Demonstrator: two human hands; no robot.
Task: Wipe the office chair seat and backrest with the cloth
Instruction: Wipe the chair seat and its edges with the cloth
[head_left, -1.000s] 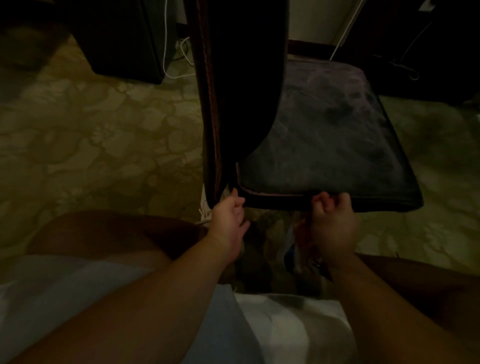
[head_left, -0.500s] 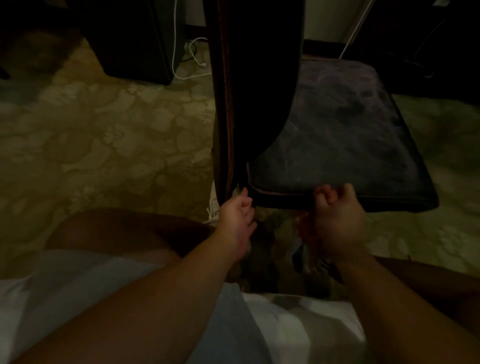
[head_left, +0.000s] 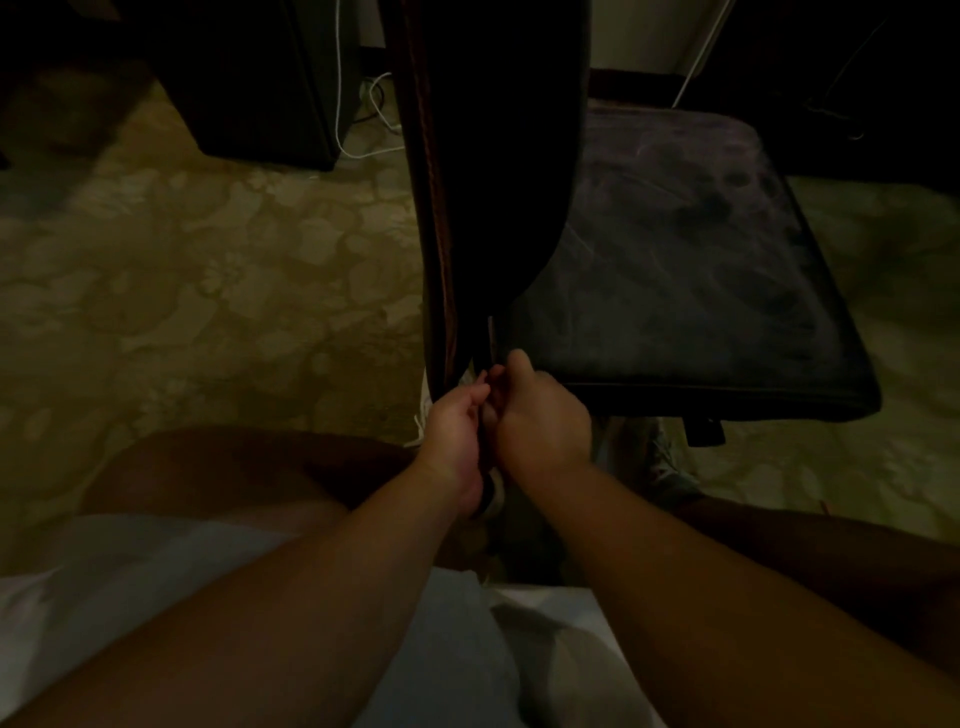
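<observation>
We see both hands meeting at the near corner where the dark backrest (head_left: 493, 156) comes down to the seat (head_left: 675, 291). Our left hand (head_left: 457, 426) and right hand (head_left: 540, 415) have curled fingers close together; what they pinch we cannot tell in the dim light. The cloth cannot be made out. The chair stands on patterned carpet (head_left: 208, 270).

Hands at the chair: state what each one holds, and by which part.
Both hands meet at the gap between backrest and seat. The left hand and right hand have curled fingers there, but what they pinch is too dark to tell.
</observation>
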